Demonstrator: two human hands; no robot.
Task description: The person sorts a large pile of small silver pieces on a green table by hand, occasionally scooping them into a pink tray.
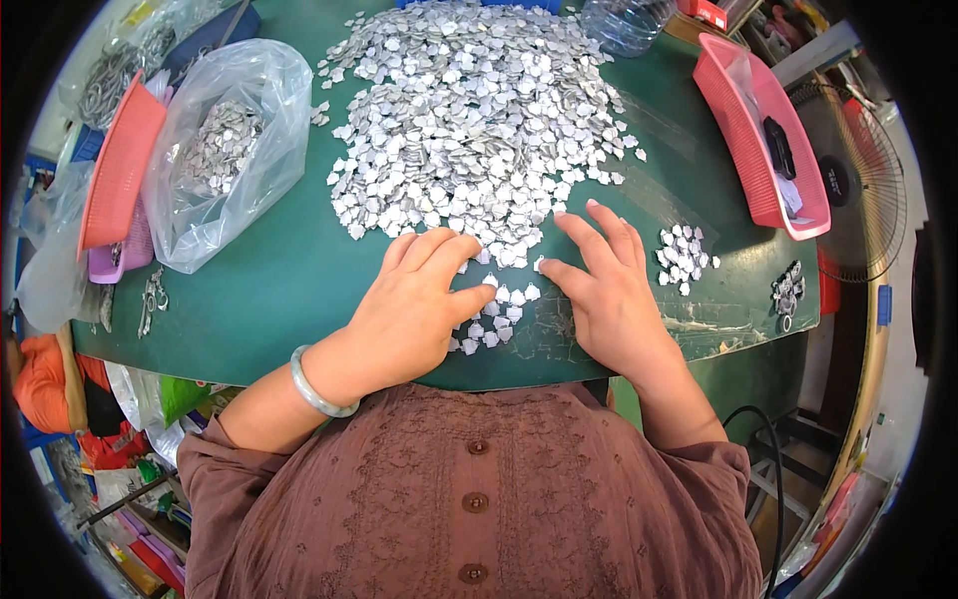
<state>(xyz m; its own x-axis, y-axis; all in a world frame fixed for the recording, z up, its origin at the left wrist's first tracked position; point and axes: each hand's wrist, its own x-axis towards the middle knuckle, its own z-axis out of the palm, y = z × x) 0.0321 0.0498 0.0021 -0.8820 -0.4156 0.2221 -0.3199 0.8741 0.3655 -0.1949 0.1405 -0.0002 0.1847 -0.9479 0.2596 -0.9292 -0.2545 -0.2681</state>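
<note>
A big heap of small flat silvery metal pieces [469,130] with scalloped edges spreads over the green table. My left hand [414,299], a pale bangle [321,384] on its wrist, lies at the heap's near edge, fingers bent and thumb apart. Across from it, my right hand [609,290] has its fingers spread, fingertips beside the pieces. Its thumb tip is close to one loose piece [540,265]; whether they touch I cannot tell. Between my hands and partly under the left one is a small group of pieces [491,327]. Neither hand visibly grips anything.
A clear plastic bag [235,150] of metal pieces stands at left beside a pink basket [122,165]. Farther right are a small pile [684,258], dark metal parts [787,290] and another pink basket [763,140]. A fan [848,180] stands beyond the table's right edge.
</note>
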